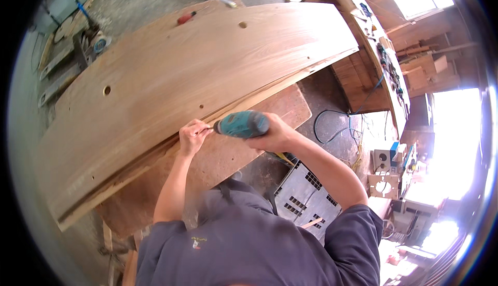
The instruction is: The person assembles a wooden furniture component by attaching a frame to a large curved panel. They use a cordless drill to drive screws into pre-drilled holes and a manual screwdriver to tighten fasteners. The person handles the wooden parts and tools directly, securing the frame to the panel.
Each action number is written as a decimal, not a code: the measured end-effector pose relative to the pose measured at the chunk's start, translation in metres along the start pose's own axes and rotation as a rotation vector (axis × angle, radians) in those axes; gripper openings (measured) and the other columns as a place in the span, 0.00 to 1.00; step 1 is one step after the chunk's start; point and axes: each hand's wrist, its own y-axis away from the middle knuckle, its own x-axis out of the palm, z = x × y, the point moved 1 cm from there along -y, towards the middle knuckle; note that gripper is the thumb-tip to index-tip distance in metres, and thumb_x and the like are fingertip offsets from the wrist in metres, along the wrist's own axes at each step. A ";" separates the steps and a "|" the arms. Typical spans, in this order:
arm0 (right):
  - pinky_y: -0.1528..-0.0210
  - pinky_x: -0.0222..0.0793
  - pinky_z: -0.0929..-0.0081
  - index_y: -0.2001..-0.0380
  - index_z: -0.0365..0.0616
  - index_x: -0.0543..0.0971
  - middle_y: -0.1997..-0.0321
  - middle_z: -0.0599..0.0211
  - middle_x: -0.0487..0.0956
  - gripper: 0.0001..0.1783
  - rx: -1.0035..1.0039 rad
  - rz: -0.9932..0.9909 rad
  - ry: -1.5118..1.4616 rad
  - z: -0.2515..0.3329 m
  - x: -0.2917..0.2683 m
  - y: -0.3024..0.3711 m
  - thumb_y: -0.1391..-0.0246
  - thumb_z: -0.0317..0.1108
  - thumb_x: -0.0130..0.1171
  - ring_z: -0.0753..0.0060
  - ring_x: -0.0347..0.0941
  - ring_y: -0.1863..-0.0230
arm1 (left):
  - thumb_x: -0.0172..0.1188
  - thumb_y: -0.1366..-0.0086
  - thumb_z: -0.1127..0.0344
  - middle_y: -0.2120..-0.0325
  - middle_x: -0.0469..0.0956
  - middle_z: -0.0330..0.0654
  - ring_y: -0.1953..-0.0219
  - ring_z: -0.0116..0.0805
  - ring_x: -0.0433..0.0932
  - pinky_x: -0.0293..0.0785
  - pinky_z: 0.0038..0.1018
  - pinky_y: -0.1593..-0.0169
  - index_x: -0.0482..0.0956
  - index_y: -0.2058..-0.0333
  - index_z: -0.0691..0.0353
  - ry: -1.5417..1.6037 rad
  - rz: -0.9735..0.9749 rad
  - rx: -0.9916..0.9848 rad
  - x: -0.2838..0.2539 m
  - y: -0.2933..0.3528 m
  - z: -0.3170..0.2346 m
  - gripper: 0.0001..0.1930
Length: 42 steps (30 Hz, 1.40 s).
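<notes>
My right hand [275, 134] is wrapped round the grip of a teal cordless drill [239, 124], which points left. At the drill's tip, the fingers of my left hand [193, 136] pinch together; what they hold, perhaps the bit or a screw, is too small to make out. Both hands are above the near edge of a long wooden panel [150, 83] with several drilled holes. The panel lies at a slant across a brown worktable [218, 164], and more boards show under its near edge.
A red-handled screwdriver [185, 18] lies behind the panel. On the right stands a wooden workbench [381, 63] covered in tools, with a dark hose [317, 125] looping on the floor. A grey slotted plastic crate [303, 195] sits beside me. Machinery [85, 47] stands at the far left.
</notes>
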 end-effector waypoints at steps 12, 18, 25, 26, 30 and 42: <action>0.65 0.79 0.64 0.57 0.48 0.82 0.71 0.60 0.85 0.19 -0.197 0.128 0.455 0.009 0.005 -0.036 0.58 0.33 0.65 0.62 0.85 0.68 | 0.73 0.50 0.78 0.77 0.77 0.45 0.77 0.39 0.74 0.69 0.33 0.72 0.74 0.78 0.68 -0.061 -0.016 0.156 0.007 -0.001 -0.003 0.12; 0.60 0.78 0.60 0.68 0.48 0.86 0.69 0.59 0.85 0.11 -0.015 0.186 0.605 0.059 0.022 -0.047 0.58 0.35 0.65 0.56 0.84 0.63 | 0.72 0.42 0.72 0.79 0.80 0.48 0.75 0.38 0.78 0.72 0.33 0.67 0.79 0.74 0.73 -0.179 0.114 -0.090 -0.004 0.004 0.008 0.11; 0.59 0.77 0.59 0.71 0.49 0.87 0.68 0.60 0.86 0.10 -0.135 0.156 0.856 0.058 0.040 -0.061 0.59 0.37 0.65 0.55 0.84 0.59 | 0.69 0.38 0.76 0.71 0.88 0.41 0.65 0.27 0.84 0.79 0.27 0.58 0.85 0.68 0.76 -0.026 0.073 -0.091 0.003 0.007 0.035 0.06; 0.58 0.77 0.59 0.71 0.50 0.87 0.68 0.61 0.86 0.10 -0.140 0.169 0.845 0.063 0.041 -0.060 0.60 0.38 0.65 0.54 0.84 0.58 | 0.69 0.38 0.76 0.71 0.88 0.40 0.65 0.26 0.84 0.79 0.27 0.58 0.85 0.67 0.76 -0.008 0.019 -0.043 0.006 0.009 0.056 0.06; 0.57 0.77 0.57 0.71 0.51 0.87 0.66 0.61 0.86 0.10 -0.185 0.125 0.762 0.050 0.032 -0.048 0.59 0.38 0.65 0.52 0.83 0.56 | 0.70 0.39 0.76 0.74 0.86 0.37 0.69 0.24 0.81 0.77 0.26 0.61 0.84 0.69 0.76 0.027 -0.008 0.037 0.013 0.010 0.053 0.06; 0.47 0.77 0.64 0.37 0.46 0.73 0.48 0.56 0.83 0.38 -0.468 -0.008 0.028 -0.099 -0.094 0.095 0.56 0.26 0.66 0.59 0.81 0.48 | 0.56 0.28 0.66 0.81 0.62 0.27 0.78 0.18 0.60 0.55 0.20 0.75 0.75 0.70 0.61 0.445 -0.436 -0.600 0.055 0.026 -0.013 0.10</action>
